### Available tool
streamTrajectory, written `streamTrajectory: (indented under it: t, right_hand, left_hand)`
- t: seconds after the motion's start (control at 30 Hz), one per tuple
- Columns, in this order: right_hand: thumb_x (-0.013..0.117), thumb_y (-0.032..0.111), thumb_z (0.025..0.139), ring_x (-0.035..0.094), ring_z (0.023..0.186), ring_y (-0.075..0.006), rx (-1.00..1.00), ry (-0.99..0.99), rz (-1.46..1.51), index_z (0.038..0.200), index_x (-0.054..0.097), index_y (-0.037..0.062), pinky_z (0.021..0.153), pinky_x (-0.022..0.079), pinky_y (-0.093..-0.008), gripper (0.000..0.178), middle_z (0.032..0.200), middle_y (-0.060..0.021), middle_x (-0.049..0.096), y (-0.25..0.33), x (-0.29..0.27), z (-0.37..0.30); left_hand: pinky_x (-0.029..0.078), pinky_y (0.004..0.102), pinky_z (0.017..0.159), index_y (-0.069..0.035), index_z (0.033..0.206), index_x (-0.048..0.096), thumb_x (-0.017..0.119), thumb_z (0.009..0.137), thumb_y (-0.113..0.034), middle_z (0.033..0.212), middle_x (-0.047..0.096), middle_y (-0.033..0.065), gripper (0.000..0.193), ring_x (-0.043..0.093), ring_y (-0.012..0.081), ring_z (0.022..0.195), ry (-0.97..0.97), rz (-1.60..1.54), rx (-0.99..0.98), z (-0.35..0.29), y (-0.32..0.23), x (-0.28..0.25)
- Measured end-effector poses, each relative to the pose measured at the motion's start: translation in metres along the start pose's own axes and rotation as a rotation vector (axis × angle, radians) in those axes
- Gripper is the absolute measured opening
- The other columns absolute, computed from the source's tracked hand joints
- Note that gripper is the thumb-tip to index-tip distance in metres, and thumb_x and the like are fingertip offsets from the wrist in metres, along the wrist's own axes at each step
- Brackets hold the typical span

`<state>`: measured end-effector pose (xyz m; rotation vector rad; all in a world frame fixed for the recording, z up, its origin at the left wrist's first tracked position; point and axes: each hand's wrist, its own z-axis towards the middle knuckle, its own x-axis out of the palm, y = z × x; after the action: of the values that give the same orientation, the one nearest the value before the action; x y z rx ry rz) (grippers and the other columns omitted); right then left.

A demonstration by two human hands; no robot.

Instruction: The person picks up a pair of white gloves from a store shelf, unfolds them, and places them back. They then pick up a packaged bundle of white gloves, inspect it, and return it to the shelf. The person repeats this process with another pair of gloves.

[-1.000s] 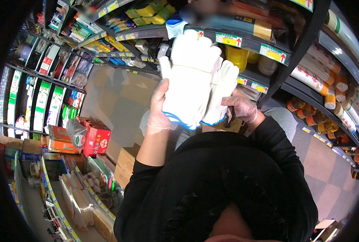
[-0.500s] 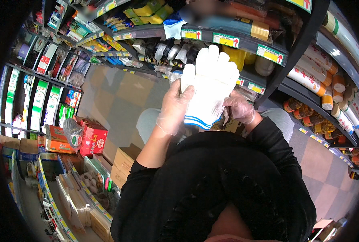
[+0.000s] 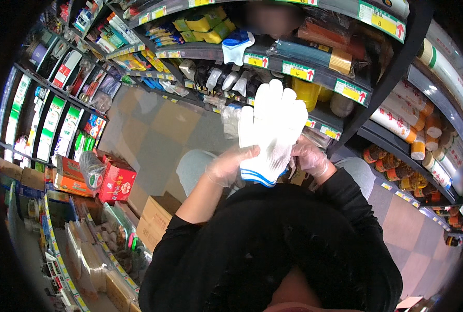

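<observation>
White knitted work gloves (image 3: 273, 132) with blue-edged cuffs lie one on another in front of me, fingers pointing away toward the shelf. My left hand (image 3: 227, 164), in a thin clear plastic glove, grips them at the left side with the thumb on top. My right hand (image 3: 310, 156), also in clear plastic, pinches their right edge near the cuff. The undersides of the gloves and most of my fingertips are hidden. Over the shelf edge ahead hangs another white glove with a blue cuff (image 3: 237, 47).
Ahead stands a dark shelf (image 3: 210, 51) with sponges (image 3: 203, 25), packaged goods and price labels. At the right, rolls (image 3: 395, 122) and bottles (image 3: 385, 153) fill a rack. On the left floor sit a red box (image 3: 118, 178) and an open cardboard carton (image 3: 156, 218).
The view has shifted, so the shelf and gloves sit lower in the picture. Both hands keep hold of the gloves, which are slightly more upright.
</observation>
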<state>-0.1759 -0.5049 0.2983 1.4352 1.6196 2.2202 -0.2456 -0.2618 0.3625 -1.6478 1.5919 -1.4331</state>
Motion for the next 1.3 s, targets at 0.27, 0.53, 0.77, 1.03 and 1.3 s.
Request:
streamTrajectory:
  t: [0.27,0.53,0.77,1.03,1.3]
  right_hand:
    - [0.081,0.006,0.085,0.063,0.073,-0.0109,-0.063,-0.140,-0.239,0.135,0.058,-0.0009,0.057,0.048,-0.0231,0.055,0.109,-0.0073,0.071,-0.002,0.011,0.014]
    - [0.080,0.010,0.088,0.065,0.087,-0.0144,0.065,-0.118,-0.150,0.141,0.052,-0.0012,0.069,0.052,-0.0260,0.061,0.116,-0.0085,0.069,0.001,0.016,0.010]
    - [0.076,0.011,0.092,0.061,0.115,-0.0197,0.125,-0.068,-0.284,0.148,0.048,0.0001,0.093,0.052,-0.0327,0.063,0.135,-0.0120,0.062,0.011,0.024,0.012]
    - [0.067,-0.001,0.091,0.065,0.103,-0.0149,-0.032,-0.440,-0.317,0.121,0.066,0.0021,0.094,0.052,-0.0280,0.030,0.114,-0.0057,0.069,0.025,-0.022,0.001]
    - [0.067,0.001,0.092,0.063,0.094,-0.0101,0.046,-0.512,-0.504,0.120,0.066,0.0015,0.086,0.049,-0.0237,0.027,0.107,-0.0036,0.068,0.027,-0.017,-0.001]
  left_hand:
    - [0.053,0.0362,0.099,0.009,0.146,0.041,0.084,0.086,-0.038,0.132,0.062,0.0169,0.088,0.063,0.0240,0.116,-0.035,0.132,0.082,0.017,0.012,-0.019]
    - [0.054,0.0365,0.097,0.011,0.144,0.043,0.084,0.086,-0.033,0.130,0.063,0.0188,0.083,0.065,0.0251,0.114,-0.132,0.180,0.133,0.014,0.010,-0.017]
    - [0.055,0.0369,0.097,0.009,0.137,0.053,0.081,0.087,-0.029,0.126,0.068,0.0170,0.069,0.068,0.0273,0.111,-0.161,-0.135,0.040,0.005,0.013,-0.023]
    - [0.061,0.0380,0.084,0.004,0.130,0.061,0.070,0.097,-0.029,0.115,0.073,0.0160,0.048,0.074,0.0257,0.097,-0.367,-0.196,0.023,0.023,0.017,-0.068]
    - [0.062,0.0459,0.073,0.003,0.124,0.064,0.079,0.089,-0.034,0.106,0.075,0.0175,0.053,0.075,0.0310,0.084,-0.324,-0.119,-0.426,0.132,0.137,-0.146]
